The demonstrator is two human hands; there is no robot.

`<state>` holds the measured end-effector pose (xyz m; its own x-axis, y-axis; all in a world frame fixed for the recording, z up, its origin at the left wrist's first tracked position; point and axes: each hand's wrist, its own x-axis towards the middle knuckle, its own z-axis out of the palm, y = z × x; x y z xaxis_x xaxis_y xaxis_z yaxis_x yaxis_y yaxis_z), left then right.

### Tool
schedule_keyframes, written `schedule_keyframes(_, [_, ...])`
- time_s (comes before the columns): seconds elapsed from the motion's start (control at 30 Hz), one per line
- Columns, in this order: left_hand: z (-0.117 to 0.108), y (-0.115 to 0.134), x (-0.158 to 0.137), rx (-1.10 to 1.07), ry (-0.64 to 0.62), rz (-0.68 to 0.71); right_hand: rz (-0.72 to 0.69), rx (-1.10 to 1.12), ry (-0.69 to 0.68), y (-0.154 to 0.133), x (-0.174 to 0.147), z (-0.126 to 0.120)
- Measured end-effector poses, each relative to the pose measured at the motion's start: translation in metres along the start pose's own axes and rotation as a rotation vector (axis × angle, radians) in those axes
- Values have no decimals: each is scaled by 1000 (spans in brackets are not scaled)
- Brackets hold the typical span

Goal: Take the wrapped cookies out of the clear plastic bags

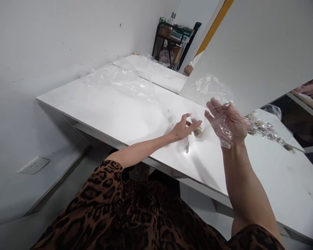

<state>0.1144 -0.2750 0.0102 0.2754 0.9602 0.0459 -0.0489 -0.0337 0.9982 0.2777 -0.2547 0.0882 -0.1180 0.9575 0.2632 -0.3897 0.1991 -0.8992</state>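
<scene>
My left hand (183,129) is over the table, its thumb and forefinger curved around a small clear packet (197,132) with something brownish in it. The packet stands tilted, partly hidden by the thumb. My right hand (231,119) is raised just to the right, with a clear plastic bag (211,86) around it. The bag reaches from above the fingertips down to the wrist, and the fingers show through the film. Small glittery dark bits (187,147) lie on the white table (114,111) below my left hand.
Crumpled clear plastic (125,78) spreads across the table's far left. Several small wrapped brownish pieces (263,128) lie to the right, below a large tilted white panel (263,48). A black cart (169,34) with boxes stands behind. Part of another person's arm (188,69) shows beyond the panel.
</scene>
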Motion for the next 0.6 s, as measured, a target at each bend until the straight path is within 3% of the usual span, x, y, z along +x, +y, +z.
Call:
schedule_keyframes(0.07, [1,-4,8,-156,-40,-89,15,-46,0,-2,-5,16])
schedule_keyframes(0.17, [-1,-8,21,-357,27,-201,-3,-72,29,-10,-9,28])
schedule_keyframes(0.27, [-8,-8,30,-528,114,-300,-68,-92,96,-25,-7,24])
schedule_keyframes(0.33, [-13,-8,31,-586,100,-338,-117,-98,167,-38,-3,18])
schedule_keyframes(0.47, [-20,-6,28,-615,-74,-338,-175,-125,262,-59,4,9])
schedule_keyframes(0.6, [-15,-6,26,-604,-340,-277,-147,-163,204,-60,-2,18])
